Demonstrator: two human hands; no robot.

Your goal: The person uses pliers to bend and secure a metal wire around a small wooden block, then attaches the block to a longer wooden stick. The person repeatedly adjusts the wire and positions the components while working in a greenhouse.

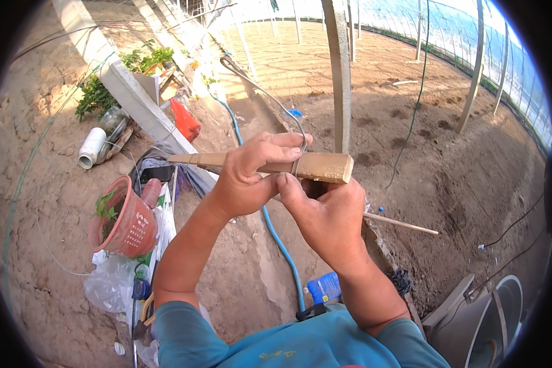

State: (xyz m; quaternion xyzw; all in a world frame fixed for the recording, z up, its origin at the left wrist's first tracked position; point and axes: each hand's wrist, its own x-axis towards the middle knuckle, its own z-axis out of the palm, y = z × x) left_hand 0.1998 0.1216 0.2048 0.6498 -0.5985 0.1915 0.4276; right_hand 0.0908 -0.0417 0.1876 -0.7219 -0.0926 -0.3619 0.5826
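A tapered piece of wood (322, 167) lies crosswise in front of me, its thick blunt end to the right. A thin grey wire (298, 161) passes over it and runs away toward the far ground. My left hand (246, 175) is closed around the wood left of the wire, its upper fingers beside the wire. My right hand (331, 211) grips from below near the thick end. Its thumb presses where the wire comes down, close to my left thumb; the other right fingers are mostly hidden. Behind that hand a thin pale stick (405, 224) sticks out to the right.
A red plastic pot with a seedling (129, 224) stands left, near a clear plastic bag (109, 283). A blue hose (282, 245) crosses the soil. A concrete post (338, 73) rises ahead. A large grey barrel (497, 319) stands lower right; a white bottle (92, 147) lies left.
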